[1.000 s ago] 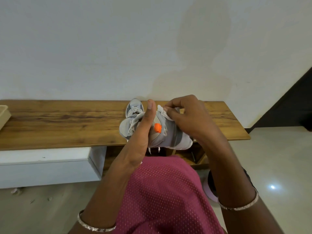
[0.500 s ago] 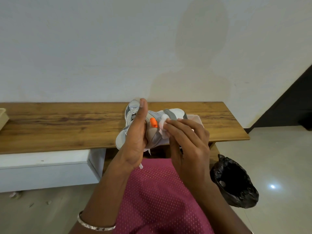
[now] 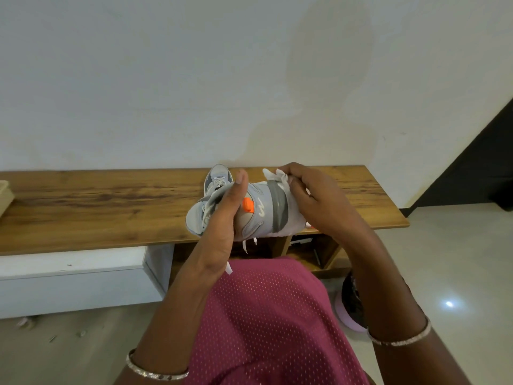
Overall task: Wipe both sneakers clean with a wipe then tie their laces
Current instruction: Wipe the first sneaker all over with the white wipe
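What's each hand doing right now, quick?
Left hand: closed around the grey sneaker, holding it up.
Right hand: closed, pinching a white wipe against the sneaker's heel end.

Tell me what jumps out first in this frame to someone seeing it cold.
The grey sneaker with its orange tab, held up at centre in front of the wooden bench: the left hand grips its laced front, and the right hand presses a white wipe to its heel end. Behind it a second grey sneaker sits on the bench, and loose white lace ends dangle below the held one.
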`<state>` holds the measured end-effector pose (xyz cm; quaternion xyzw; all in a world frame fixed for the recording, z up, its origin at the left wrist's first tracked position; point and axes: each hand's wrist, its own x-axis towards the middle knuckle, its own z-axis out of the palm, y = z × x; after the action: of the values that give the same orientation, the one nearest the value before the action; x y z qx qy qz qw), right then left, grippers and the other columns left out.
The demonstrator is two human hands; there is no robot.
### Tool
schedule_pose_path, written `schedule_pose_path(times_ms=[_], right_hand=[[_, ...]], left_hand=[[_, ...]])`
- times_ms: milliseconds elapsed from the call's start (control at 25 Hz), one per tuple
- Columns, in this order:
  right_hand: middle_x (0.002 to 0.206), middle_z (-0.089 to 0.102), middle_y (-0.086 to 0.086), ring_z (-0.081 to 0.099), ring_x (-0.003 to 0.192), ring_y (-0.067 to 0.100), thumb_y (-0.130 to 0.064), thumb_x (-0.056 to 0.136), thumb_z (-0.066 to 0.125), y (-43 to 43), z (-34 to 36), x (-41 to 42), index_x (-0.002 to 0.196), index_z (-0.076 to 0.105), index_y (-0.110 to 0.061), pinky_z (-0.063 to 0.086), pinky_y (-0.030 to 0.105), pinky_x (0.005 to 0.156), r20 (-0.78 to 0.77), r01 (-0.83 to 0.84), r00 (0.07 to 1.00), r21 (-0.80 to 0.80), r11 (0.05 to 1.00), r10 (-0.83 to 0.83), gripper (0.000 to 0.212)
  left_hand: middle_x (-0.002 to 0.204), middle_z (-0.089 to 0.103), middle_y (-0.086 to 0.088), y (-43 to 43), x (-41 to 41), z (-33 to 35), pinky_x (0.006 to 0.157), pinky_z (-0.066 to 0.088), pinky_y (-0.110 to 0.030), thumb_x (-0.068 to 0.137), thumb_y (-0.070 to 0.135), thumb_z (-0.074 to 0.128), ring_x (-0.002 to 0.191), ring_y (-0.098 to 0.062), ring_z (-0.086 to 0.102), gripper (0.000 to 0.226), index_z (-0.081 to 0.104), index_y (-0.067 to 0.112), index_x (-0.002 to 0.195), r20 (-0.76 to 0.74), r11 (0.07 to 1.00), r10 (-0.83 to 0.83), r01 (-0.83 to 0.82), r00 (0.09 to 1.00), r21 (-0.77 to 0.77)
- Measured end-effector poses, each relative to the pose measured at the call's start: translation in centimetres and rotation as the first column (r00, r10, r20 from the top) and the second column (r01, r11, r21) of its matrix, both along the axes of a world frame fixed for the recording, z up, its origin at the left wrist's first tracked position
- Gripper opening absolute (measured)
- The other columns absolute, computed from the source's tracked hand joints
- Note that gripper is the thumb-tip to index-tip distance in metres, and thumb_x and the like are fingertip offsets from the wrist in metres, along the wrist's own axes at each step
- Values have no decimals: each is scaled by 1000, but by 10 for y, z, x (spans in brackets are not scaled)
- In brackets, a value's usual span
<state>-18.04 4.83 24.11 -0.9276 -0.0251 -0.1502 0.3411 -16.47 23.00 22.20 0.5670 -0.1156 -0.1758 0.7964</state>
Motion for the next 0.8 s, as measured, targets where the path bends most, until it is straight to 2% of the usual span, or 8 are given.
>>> schedule_pose_path(times_ms=[80,200,360,440,560,640,680,800], right_hand=[[115,68,3,60,112,14,-10,103,38,11,-7,-12,124,61,-14,46,23,87,109,20,994,-25,999,-17,32],[147,50,1,31,145,12,-7,100,40,30,-31,-32,139,52,-14,26,38,120,272,95,960,-91,991,-67,41],[157,33,6,19,151,17,10,93,45,45,-62,-50,149,37,-6,21,49,122,355,143,931,-160,977,-78,59],[156,35,6,20,151,20,17,89,46,42,-62,-49,148,38,-5,20,52,121,396,144,915,-157,977,-72,64],[149,48,3,22,150,19,4,94,39,26,-39,-30,139,52,-12,16,51,122,334,160,933,-44,986,-136,50],[142,56,0,26,148,17,-3,95,33,15,-26,-18,133,58,-16,19,51,122,236,139,962,9,990,-137,47],[139,58,0,27,148,17,-4,95,32,13,-25,-15,131,59,-16,20,51,121,214,113,970,11,994,-112,47],[142,55,0,28,147,16,-2,98,37,21,-31,-24,132,58,-15,23,50,120,280,87,957,-40,995,-73,42]], left_hand=[[128,67,-4,1,2,1,106,45,-53,54,84,70,121,-22,62,100,58,24,133,-21,999,21,-22,1000,-50],[129,66,-10,2,3,5,106,45,-53,56,76,75,121,-27,62,103,54,17,138,-65,994,47,-53,997,-100],[122,69,-9,2,5,3,102,50,-51,72,60,68,113,-24,67,77,58,15,133,-107,995,48,-57,993,-85],[116,72,-7,2,7,4,101,50,-50,81,56,67,108,-21,69,60,63,17,126,-110,998,14,-21,994,-56],[106,76,-2,-3,3,8,101,50,-47,82,51,60,105,-16,70,37,75,25,102,-81,996,-86,84,993,-26],[107,75,-4,-4,1,7,101,50,-44,79,47,66,108,-20,69,34,77,22,100,-47,991,-134,135,990,11],[110,74,-9,-3,1,5,102,50,-44,79,42,69,110,-24,68,42,73,12,108,-33,989,-142,143,989,26],[119,66,-25,0,5,1,104,48,-52,81,33,70,113,-33,65,60,55,-10,121,-89,996,-82,84,993,20]])
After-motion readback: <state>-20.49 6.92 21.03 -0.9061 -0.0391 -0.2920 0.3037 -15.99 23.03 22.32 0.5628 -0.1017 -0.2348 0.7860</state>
